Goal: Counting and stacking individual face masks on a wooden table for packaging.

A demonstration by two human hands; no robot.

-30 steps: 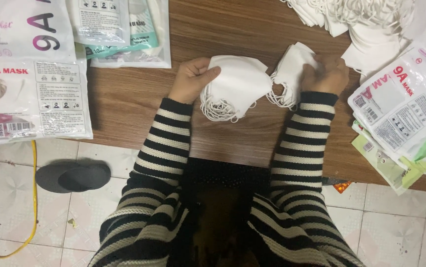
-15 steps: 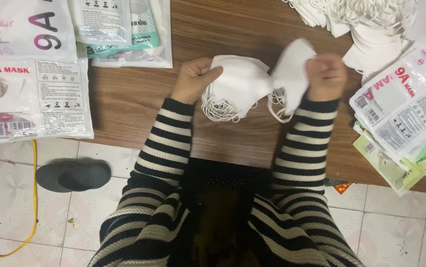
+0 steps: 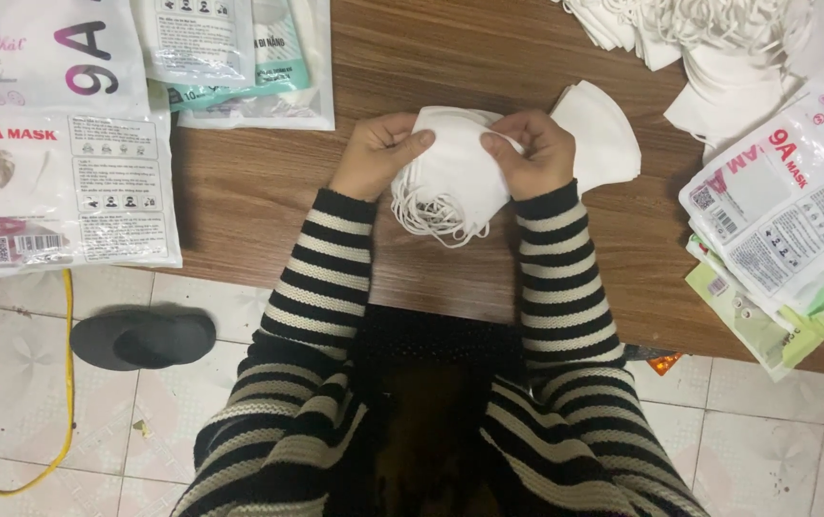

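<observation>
A brown wooden bench (image 3: 240,191) with visible grain fills the far part of the scene. Near it lies a floor (image 3: 776,450) of pale, faintly patterned tiles with dark joints. On the left, a yellow cable (image 3: 69,383) curves over the tiles beside 1 dark slipper (image 3: 142,338).

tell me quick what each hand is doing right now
Left hand: closed on the stack of white masks.
Right hand: closed on the same stack, from the other side.

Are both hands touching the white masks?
Touching. The head view shows the left hand and right hand pinching the masks from either side, thumbs pressed on top, over the table.
</observation>
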